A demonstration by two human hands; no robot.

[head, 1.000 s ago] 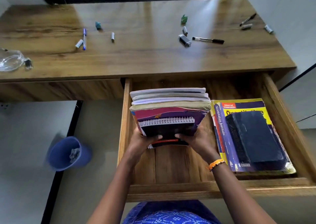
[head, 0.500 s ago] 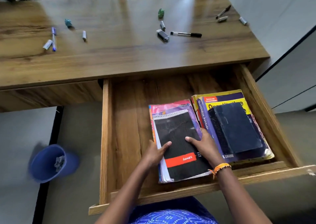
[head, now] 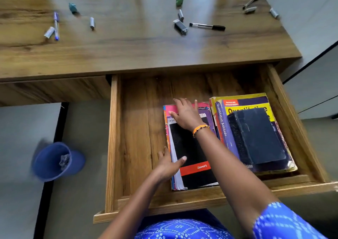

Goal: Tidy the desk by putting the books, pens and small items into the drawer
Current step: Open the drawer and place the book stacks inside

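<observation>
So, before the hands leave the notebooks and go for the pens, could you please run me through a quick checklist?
1. Notebook stack lying flat in the drawer: ok.
2. Stack edges squared: not ok, pages stick out on the left.
3. Left hand free: not ok, it touches the stack's edge.
4. Right hand free: not ok, it lies flat on the stack.
5. Black pen unobstructed on the desk: ok.

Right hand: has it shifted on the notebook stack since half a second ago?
Yes. The right hand has slid from the near end of the notebook stack to its far end, toward the drawer's back.
</observation>
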